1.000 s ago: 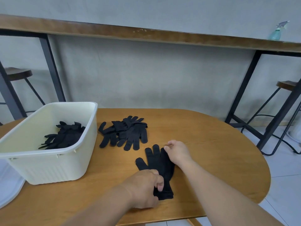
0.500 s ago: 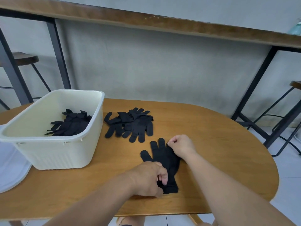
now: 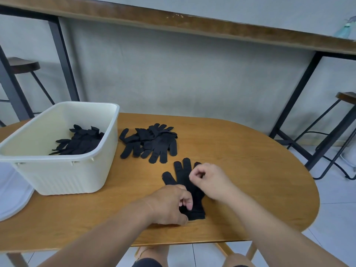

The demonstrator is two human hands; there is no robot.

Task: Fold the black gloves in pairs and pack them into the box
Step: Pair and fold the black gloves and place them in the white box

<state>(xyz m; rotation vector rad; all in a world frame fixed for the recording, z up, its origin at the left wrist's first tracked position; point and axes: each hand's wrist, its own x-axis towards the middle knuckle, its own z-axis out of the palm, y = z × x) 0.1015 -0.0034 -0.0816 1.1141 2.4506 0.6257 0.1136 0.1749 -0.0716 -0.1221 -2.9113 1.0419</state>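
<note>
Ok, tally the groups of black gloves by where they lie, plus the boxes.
Glove heap in the box: 1
Loose glove pile on the table: 1
Gloves under both hands: 1
Cream box: 1
Total: 4

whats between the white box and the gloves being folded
In the head view, only bare table separates the box from the gloves under the hands; the loose pile sits farther back.

- Oval wooden table [image 3: 240,170] in front.
- Long wooden counter [image 3: 173,22] on black legs behind it.
- Stool [image 3: 21,64] at far left, another stool [image 3: 346,97] at right.
- Spray bottle [image 3: 346,27] on the counter, blurred.
</note>
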